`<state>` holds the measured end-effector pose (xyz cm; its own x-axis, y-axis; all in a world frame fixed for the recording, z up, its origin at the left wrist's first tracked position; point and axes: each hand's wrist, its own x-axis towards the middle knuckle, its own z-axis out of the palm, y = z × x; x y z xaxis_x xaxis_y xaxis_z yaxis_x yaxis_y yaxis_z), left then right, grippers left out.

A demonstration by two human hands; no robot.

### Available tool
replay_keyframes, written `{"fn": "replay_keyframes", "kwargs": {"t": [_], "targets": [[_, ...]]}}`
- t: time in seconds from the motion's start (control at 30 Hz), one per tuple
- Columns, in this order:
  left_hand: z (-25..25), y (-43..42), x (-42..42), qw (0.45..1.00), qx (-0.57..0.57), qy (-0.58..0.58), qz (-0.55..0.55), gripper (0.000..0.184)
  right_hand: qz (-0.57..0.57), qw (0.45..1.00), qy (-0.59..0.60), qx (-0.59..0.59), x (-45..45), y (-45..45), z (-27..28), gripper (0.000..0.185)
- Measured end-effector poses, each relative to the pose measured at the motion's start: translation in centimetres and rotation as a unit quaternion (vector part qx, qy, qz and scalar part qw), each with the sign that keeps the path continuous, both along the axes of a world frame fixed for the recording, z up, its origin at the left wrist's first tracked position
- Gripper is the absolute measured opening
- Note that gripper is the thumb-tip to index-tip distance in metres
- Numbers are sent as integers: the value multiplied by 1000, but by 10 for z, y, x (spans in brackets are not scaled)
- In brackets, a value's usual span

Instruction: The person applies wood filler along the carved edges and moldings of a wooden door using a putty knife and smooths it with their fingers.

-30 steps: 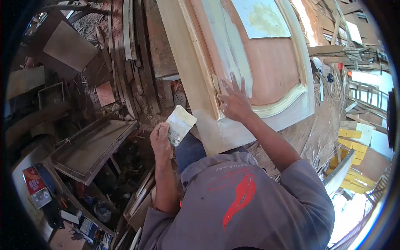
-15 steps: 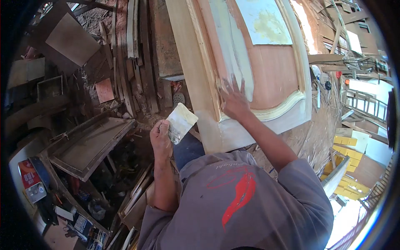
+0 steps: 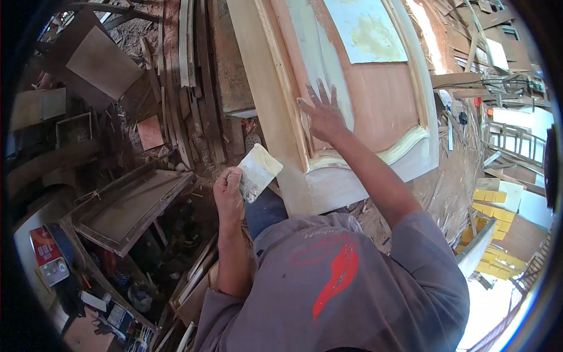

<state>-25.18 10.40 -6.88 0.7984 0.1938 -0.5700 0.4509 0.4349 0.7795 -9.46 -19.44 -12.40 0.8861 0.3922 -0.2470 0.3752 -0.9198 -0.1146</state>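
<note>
Cluttered workshop, planks (image 3: 187, 53) down upper left of frame. Panelled door (image 3: 381, 94) at upper centre, with pale strip (image 3: 314, 41). Pinching smeared flat piece (image 3: 261, 170) in left hand (image 3: 229, 190), left of centre. Resting right hand (image 3: 326, 120) on door, splayed, grasping nothing. Risks: smudging pale strip by dragging right hand, if wet; dropping flat piece by loosening pinch.

Grey shirt (image 3: 387, 293): pale lettering and red script, partly lost in folds, beside a red motif (image 3: 337, 278); wording not legible. Red container (image 3: 47, 249), far left: large pale characters, too blurred to read surely.
</note>
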Motion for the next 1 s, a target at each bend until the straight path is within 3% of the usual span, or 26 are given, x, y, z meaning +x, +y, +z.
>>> {"fn": "replay_keyframes", "kwargs": {"t": [0.1, 0.4, 0.6, 0.7, 0.8, 0.9, 1.0], "targets": [[10, -3, 0, 1000, 10, 13, 3, 18, 50, 998, -7, -49, -7, 1, -1, 65], [5, -7, -3, 1000, -8, 4, -2, 19, 110, 993, 35, -29, -75, -17, 9, 60], [7, -9, -2, 1000, -8, -4, -10, 20, 90, 980, 167, -64, -94, -22, 49, 53], [10, -9, -3, 1000, -15, -7, -14, 21, 11, 998, 63, 17, -80, -24, 35, 50], [12, -9, -4, 999, -1, -16, -29, 20, 33, 999, 6, -5, -72, -20, 14, 48], [10, -7, -10, 999, 17, -24, -27, 20, 100, 987, 91, -86, -87, -19, 12, 54], [13, -6, -14, 1000, 14, -17, -14, 20, 81, 977, 153, -124, -81, -7, 45, 59]]}}
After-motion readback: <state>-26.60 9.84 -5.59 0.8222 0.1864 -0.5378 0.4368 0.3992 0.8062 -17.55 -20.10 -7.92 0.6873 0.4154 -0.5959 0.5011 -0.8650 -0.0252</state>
